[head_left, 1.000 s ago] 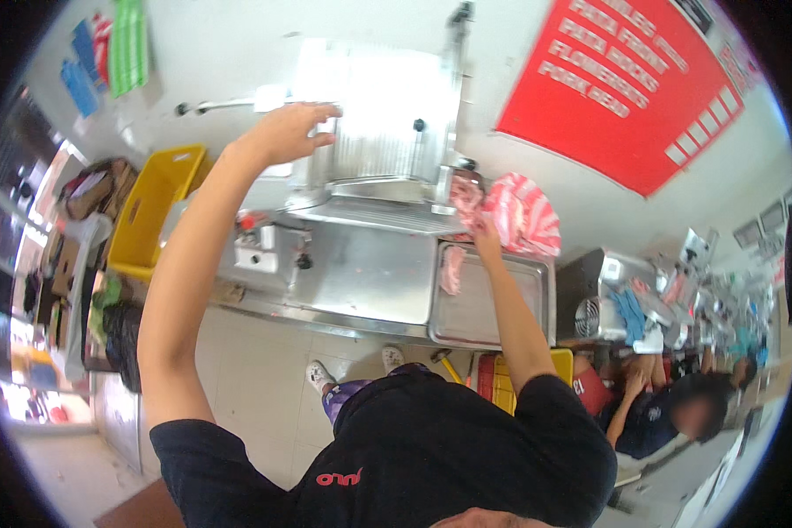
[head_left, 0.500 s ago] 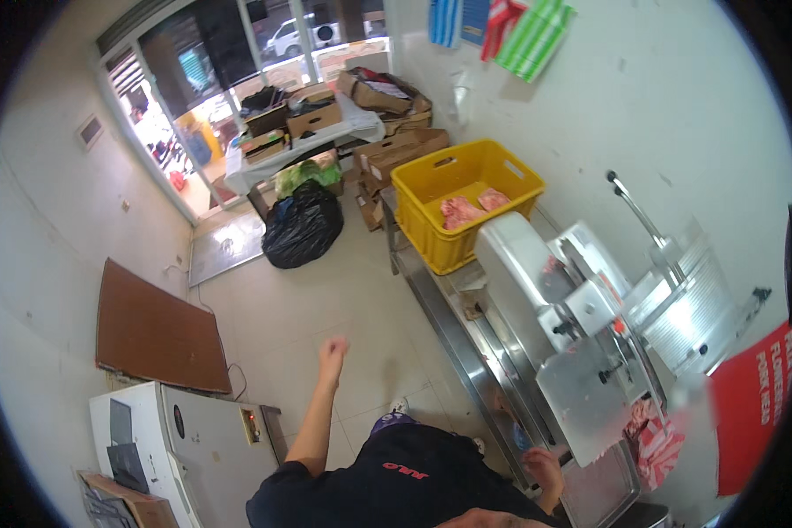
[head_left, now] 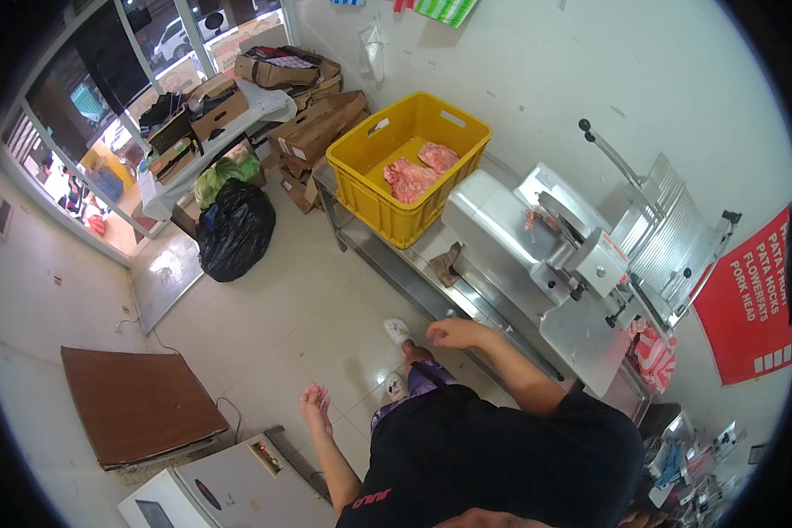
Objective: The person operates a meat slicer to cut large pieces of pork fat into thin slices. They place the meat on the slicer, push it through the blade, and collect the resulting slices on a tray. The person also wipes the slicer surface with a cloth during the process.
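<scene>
My left hand [head_left: 315, 407] hangs over the tiled floor, fingers loosely curled but apart, with nothing seen in it. In front of my body my right hand [head_left: 453, 333] is held near the steel table's front edge, its fingers bent and apart, with nothing visible in it. Nearest to it on the table are a small brown scrap [head_left: 446, 264] and a metal meat slicer [head_left: 502, 231]. Beyond the slicer a yellow crate [head_left: 405, 231] holds two pieces of raw pinkish meat [head_left: 411, 179]. A red-and-white striped plastic bag [head_left: 655, 356] lies beside the slicer's tray.
The steel table [head_left: 488, 304] runs along my right. A black garbage bag [head_left: 238, 231] and cardboard boxes [head_left: 319, 132] stand ahead on the floor. At my left are a white fridge [head_left: 229, 488] and a brown board [head_left: 141, 405]. A red sign [head_left: 748, 304] hangs on the wall.
My body and view have turned and moved forward toward the crate. My right hand has swung forward from beside the slicer's tray; my left hand has dropped back nearer my body.
</scene>
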Demonstrator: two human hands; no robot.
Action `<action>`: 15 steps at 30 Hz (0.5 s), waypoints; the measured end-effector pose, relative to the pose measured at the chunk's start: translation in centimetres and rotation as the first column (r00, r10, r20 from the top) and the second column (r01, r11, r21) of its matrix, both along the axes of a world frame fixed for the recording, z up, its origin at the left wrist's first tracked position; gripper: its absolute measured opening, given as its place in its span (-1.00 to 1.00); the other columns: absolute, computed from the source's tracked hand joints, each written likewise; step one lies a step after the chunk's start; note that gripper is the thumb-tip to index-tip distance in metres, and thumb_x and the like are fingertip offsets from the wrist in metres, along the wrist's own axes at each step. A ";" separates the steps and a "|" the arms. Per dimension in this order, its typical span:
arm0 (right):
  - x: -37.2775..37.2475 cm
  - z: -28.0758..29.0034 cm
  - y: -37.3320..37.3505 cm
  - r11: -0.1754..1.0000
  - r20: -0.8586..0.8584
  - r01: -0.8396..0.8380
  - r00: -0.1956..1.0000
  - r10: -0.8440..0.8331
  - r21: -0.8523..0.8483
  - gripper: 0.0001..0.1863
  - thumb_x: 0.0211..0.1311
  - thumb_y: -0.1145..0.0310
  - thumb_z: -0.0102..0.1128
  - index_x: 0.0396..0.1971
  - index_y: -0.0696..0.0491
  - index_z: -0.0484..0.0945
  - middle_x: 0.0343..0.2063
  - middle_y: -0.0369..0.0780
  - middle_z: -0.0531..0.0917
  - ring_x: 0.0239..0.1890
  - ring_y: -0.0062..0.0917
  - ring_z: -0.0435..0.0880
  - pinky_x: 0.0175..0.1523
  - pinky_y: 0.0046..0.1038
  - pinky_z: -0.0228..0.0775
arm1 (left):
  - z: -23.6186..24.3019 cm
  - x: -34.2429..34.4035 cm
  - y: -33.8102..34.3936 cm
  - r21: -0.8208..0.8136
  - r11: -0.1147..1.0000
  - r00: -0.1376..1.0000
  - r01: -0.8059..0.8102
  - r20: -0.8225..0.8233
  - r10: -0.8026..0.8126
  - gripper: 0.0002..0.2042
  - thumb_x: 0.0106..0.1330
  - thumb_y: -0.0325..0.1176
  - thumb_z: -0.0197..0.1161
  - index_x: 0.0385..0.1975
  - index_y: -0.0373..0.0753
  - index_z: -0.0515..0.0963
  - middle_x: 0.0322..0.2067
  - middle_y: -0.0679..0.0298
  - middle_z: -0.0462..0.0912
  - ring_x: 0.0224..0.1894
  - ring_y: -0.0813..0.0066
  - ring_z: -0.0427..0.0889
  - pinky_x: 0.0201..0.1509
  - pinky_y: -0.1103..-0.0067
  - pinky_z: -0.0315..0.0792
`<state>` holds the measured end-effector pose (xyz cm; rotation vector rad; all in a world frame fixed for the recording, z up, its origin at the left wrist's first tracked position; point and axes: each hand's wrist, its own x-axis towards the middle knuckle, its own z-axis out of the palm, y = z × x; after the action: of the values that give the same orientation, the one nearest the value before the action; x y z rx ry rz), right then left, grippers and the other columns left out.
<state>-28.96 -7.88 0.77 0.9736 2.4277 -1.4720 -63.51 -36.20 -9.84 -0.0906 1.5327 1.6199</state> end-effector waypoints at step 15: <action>-18.1 3.0 54.5 0.537 -0.649 0.792 0.575 -0.497 0.290 -0.74 0.14 0.46 0.26 -0.15 0.15 0.66 -0.27 -0.10 0.74 -0.19 -0.41 0.71 -0.07 -0.34 0.52 | -7.5 -9.7 7.0 -0.358 0.866 0.935 0.350 0.070 -0.349 -0.79 0.38 -0.30 0.20 -0.03 -0.11 0.53 -0.11 0.27 0.66 -0.11 0.44 0.63 -0.05 0.45 0.46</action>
<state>-47.08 46.65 3.77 2.1264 3.1727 -1.2746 -73.22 -29.24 -17.33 -0.0149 1.7212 1.0371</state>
